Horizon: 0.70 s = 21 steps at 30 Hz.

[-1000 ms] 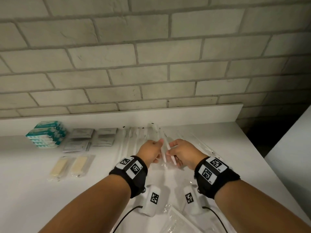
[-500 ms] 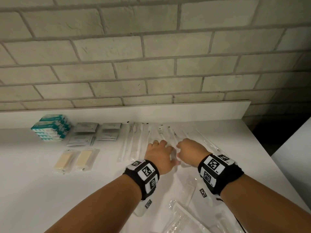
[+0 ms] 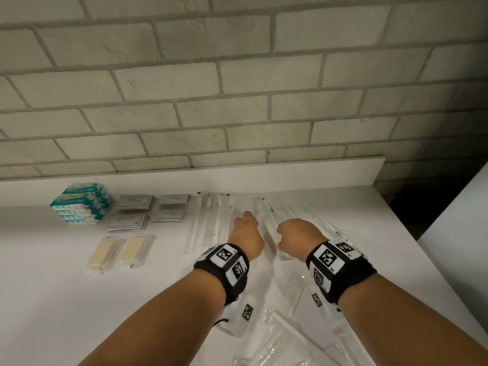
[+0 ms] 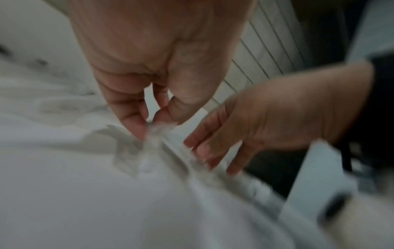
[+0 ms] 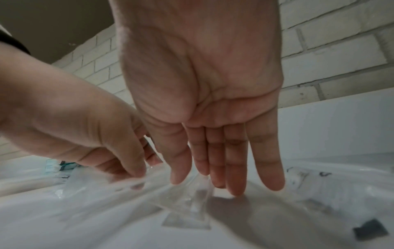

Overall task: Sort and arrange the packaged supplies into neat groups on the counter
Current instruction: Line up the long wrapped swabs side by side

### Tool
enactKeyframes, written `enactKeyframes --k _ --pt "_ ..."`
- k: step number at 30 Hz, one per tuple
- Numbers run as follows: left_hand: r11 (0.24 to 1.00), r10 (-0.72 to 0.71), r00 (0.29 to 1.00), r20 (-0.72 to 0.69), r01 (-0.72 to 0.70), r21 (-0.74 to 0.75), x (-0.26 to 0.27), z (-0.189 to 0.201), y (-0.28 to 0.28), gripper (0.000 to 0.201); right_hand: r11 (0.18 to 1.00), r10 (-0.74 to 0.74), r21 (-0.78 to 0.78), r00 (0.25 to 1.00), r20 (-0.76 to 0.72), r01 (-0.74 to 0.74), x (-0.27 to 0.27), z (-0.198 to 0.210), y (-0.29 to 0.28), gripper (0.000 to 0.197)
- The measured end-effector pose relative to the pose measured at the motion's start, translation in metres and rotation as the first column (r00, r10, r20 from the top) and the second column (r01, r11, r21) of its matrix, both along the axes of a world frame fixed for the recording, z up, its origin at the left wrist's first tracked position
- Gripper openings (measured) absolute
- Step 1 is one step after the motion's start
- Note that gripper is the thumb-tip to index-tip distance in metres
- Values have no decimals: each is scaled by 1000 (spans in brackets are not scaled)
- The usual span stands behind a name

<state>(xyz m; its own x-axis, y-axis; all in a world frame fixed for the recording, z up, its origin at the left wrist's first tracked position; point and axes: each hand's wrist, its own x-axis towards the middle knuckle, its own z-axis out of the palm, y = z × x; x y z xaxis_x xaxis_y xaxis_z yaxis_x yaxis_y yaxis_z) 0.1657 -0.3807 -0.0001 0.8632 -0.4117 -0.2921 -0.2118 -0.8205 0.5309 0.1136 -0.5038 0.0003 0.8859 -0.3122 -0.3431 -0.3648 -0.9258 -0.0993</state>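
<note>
Fingers (image 4: 136, 123) of left hand (image 3: 247, 233) seemingly pinching clear packet (image 4: 153, 134), right hand (image 5: 204, 101) straight-fingered just beside.

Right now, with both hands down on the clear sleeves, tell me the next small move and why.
Probably let the left hand set down the clear sleeve it pinches, parallel with the sleeve row by the wall. The right hand is flat with straight fingers on the plastic, so it can steady the neighbours. More loose packets wait near the front edge.
</note>
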Motion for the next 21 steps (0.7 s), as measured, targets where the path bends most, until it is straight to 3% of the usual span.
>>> enactKeyframes --k 3,6,9,11,13,17,21 --pt "1000 13 995 -102 -12 9 10 2 8 45 1000 19 -4 1000 -1 -19 -2 0 -1 29" --pt "998 -39 997 64 37 43 6 5 21 43 999 49 -3 999 -4 -49 -4 1 -1 35" --pt "939 -341 884 321 302 166 -5 4 27 43 995 99 -14 995 4 -99 -8 2 -1 37" --pt "860 -502 807 311 427 279 -11 1 27 59 992 115 -40 993 -5 -115 -11 2 0 34" --pt "801 -574 778 254 470 372 -15 -4 28 75 983 149 -111 989 -9 -149 -12 3 3 34" --pt "797 -567 773 284 429 425 -9 -12 32 78 987 136 -77 989 -57 -140 -1 12 18 33" --pt "823 -528 788 318 382 420 12 -13 44 64 993 108 45 993 -41 -106 17 13 34 37"
